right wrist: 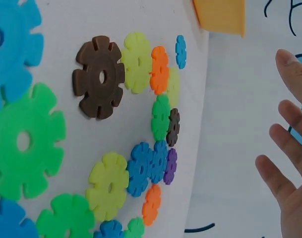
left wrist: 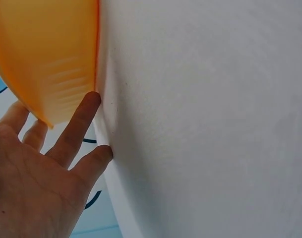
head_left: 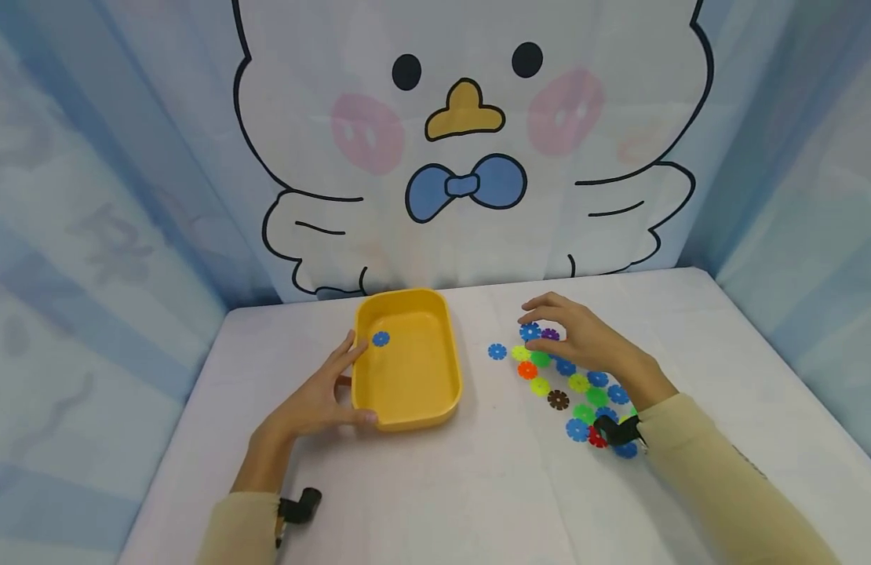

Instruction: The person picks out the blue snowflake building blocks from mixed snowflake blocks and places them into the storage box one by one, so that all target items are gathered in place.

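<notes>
A yellow tray (head_left: 407, 377) stands on the table with one blue flower-shaped disc (head_left: 381, 339) inside. My left hand (head_left: 318, 396) touches the tray's left side, fingers near the rim and thumb by the near-left corner. In the left wrist view, the left hand (left wrist: 46, 158) has its fingers spread along the tray wall (left wrist: 66, 84). Over the far end of the scattered discs hovers my right hand (head_left: 584, 333), thumb apart from the fingers. A blue disc (head_left: 530, 331) shows beneath its fingertips. The right wrist view shows nothing between the right hand's fingers (right wrist: 284, 181).
Discs in several colours lie right of the tray, including a brown disc (head_left: 558, 399), an orange disc (head_left: 527, 369) and a red disc (head_left: 598, 437) partly under the right wrist. A lone blue disc (head_left: 497, 351) lies nearest the tray. A printed curtain (head_left: 464, 235) hangs behind the white table (head_left: 435, 486).
</notes>
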`<state>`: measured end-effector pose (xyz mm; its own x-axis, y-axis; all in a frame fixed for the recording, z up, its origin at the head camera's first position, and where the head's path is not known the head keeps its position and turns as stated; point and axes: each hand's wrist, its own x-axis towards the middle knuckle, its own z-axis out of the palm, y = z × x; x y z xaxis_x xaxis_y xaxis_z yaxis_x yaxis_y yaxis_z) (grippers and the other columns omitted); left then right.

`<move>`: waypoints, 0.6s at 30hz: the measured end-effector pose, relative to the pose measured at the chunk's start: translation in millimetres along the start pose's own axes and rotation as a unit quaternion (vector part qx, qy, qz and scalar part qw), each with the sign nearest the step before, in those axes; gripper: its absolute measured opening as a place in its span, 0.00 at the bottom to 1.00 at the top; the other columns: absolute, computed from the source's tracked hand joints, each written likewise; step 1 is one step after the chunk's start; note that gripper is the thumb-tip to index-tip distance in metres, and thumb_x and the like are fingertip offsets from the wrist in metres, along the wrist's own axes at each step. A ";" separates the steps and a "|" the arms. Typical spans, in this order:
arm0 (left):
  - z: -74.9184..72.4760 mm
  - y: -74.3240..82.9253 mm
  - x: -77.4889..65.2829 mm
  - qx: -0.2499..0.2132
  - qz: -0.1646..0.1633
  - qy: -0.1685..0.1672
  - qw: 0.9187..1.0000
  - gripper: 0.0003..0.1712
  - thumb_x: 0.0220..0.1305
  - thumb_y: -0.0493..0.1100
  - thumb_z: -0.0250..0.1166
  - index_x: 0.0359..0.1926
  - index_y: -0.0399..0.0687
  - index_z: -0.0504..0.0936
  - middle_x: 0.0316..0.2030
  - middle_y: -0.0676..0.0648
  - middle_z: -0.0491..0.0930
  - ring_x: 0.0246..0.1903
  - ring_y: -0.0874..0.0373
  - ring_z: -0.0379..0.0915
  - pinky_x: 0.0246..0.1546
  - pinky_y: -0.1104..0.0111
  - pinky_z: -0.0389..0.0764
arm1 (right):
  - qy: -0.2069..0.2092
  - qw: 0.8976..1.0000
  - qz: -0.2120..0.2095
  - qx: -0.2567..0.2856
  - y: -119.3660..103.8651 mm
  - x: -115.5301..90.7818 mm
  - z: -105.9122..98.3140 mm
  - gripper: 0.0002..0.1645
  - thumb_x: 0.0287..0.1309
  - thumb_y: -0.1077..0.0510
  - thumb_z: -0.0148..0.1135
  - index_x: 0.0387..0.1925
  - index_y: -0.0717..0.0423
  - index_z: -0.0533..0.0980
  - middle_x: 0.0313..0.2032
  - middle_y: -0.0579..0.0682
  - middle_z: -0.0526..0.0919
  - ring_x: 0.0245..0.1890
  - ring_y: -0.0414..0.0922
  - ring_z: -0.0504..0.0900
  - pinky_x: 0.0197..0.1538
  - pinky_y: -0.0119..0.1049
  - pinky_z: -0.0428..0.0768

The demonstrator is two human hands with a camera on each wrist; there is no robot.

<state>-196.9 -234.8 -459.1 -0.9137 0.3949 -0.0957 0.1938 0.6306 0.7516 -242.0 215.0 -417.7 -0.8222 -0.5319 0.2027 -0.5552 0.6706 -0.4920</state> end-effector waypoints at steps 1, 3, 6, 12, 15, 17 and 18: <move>-0.6 -0.9 -0.7 0.002 0.001 0.000 1.000 0.67 0.49 0.61 0.81 0.82 0.59 0.51 0.83 0.52 0.33 0.61 0.49 0.74 0.69 0.45 0.70 | -0.003 1.000 0.002 0.003 -1.4 2.9 1.9 0.23 0.61 0.53 0.74 0.58 0.50 0.82 0.65 0.56 0.75 0.65 0.57 0.74 0.65 0.60 0.77; -1.8 -2.2 -1.9 0.002 0.002 -0.002 1.000 0.67 0.49 0.61 0.81 0.83 0.59 0.51 0.83 0.51 0.33 0.61 0.50 0.74 0.69 0.46 0.70 | -0.006 1.000 0.006 0.005 -4.2 8.4 4.7 0.24 0.61 0.53 0.74 0.58 0.50 0.81 0.65 0.56 0.75 0.65 0.57 0.74 0.65 0.60 0.77; -1.3 -2.1 -2.1 -0.003 -0.002 0.000 1.000 0.67 0.49 0.61 0.82 0.82 0.60 0.51 0.83 0.52 0.34 0.60 0.50 0.75 0.68 0.47 0.72 | -0.005 1.000 0.008 0.010 -9.3 16.7 4.9 0.24 0.61 0.51 0.74 0.58 0.49 0.81 0.65 0.54 0.75 0.65 0.56 0.74 0.63 0.58 0.79; -1.0 -0.2 -2.2 -0.004 -0.012 0.005 1.000 0.68 0.46 0.61 0.83 0.82 0.61 0.52 0.83 0.54 0.35 0.58 0.50 0.75 0.68 0.47 0.73 | -0.001 0.999 -0.017 0.031 -18.9 30.8 8.7 0.24 0.62 0.50 0.74 0.58 0.49 0.81 0.64 0.54 0.76 0.65 0.55 0.74 0.62 0.55 0.80; 0.2 -0.5 -1.9 -0.007 -0.008 0.006 1.000 0.68 0.46 0.60 0.83 0.82 0.61 0.52 0.83 0.55 0.35 0.57 0.51 0.75 0.68 0.48 0.73 | 0.003 0.999 -0.030 0.042 -21.7 37.2 13.7 0.24 0.61 0.51 0.74 0.58 0.50 0.81 0.63 0.55 0.76 0.64 0.54 0.74 0.64 0.56 0.78; 1.2 -1.2 -2.1 -0.012 -0.004 0.005 1.000 0.68 0.47 0.60 0.83 0.82 0.61 0.52 0.83 0.56 0.34 0.57 0.51 0.75 0.68 0.47 0.72 | 0.004 0.998 -0.037 0.049 -23.3 40.9 18.0 0.24 0.61 0.53 0.74 0.57 0.51 0.81 0.63 0.56 0.77 0.64 0.54 0.74 0.65 0.56 0.78; 1.7 -1.4 -2.5 -0.014 -0.003 0.004 1.000 0.68 0.47 0.60 0.83 0.82 0.62 0.52 0.83 0.56 0.34 0.57 0.51 0.75 0.68 0.47 0.72 | 0.006 0.998 -0.041 0.052 -24.5 42.6 20.0 0.23 0.61 0.53 0.75 0.57 0.51 0.82 0.62 0.56 0.77 0.64 0.53 0.75 0.65 0.55 0.78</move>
<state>-194.3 -235.5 -461.1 -0.9178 0.3854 -0.0950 0.1783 0.6141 0.7688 -260.9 165.6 -414.0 -0.7770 -0.5752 0.2558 -0.6045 0.5682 -0.5583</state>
